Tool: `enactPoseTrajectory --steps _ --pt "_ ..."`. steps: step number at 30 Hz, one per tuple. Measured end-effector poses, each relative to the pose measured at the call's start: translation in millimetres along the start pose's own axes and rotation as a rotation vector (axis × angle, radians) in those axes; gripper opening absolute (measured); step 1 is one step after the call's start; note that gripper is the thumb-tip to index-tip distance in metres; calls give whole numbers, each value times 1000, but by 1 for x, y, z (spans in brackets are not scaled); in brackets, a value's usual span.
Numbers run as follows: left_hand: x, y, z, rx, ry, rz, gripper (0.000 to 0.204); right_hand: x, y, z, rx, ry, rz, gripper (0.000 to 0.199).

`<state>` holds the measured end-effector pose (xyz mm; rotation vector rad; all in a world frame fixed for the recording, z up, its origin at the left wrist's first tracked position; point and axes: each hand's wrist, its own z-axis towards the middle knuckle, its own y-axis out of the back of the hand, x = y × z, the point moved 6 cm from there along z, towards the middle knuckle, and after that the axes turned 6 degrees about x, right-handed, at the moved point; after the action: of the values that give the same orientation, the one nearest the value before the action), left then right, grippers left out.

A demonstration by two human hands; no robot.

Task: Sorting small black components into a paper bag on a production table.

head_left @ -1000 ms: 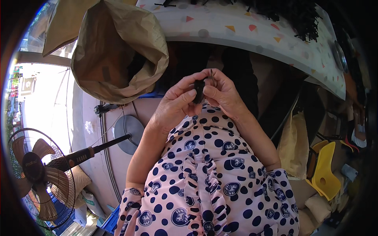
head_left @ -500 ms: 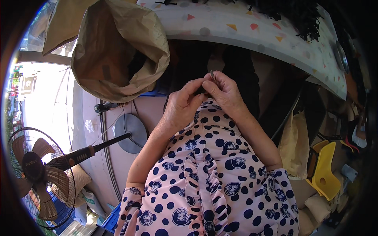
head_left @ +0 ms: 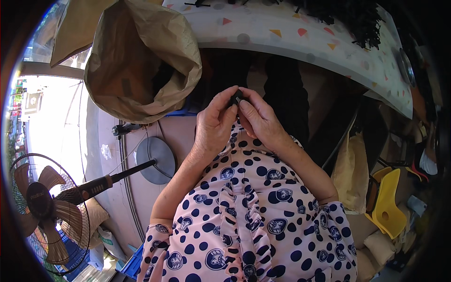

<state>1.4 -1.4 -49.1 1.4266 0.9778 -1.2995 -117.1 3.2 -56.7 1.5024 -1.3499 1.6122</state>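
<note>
A small black part is pinched between the fingertips of both my hands, held close in front of my chest. My left hand grips it from the left side with thumb and fingers bent. From the right, my right hand closes its thumb and forefinger on the same part. Most of the part is hidden by my fingers. Both hands hover below the edge of a table covered with a white cloth with coloured triangles.
An open brown paper sack stands to the left of my hands. A pile of black parts lies on the table's far right. A standing fan is at lower left, a yellow plastic chair at right.
My hands have stayed together on the small black part, shifting slightly; the fingers have closed further around it so less of it shows.
</note>
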Motion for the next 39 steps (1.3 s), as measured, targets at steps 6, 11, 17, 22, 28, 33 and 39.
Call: enactPoseTrajectory --steps 6,11,17,22,28,33,39 --pt "-12 -6 4 -13 -119 131 33 5 5 0 -13 5 38 31" --pt "-19 -6 1 -64 -87 176 37 -3 2 1 -16 17 64 29" --pt "-21 -5 0 -61 -126 271 36 -7 1 7 36 -50 125 30" --pt "-26 18 10 -80 -207 401 32 27 50 20 133 162 -500 23" --pt "-15 193 26 -402 -145 807 35 128 289 -20 -1027 250 -1138 28" --pt "27 230 25 -487 8 687 45 140 388 -38 -1143 -204 -1500 31" --pt "0 165 36 -263 15 763 36 142 423 -34 -971 -319 -1526 40"
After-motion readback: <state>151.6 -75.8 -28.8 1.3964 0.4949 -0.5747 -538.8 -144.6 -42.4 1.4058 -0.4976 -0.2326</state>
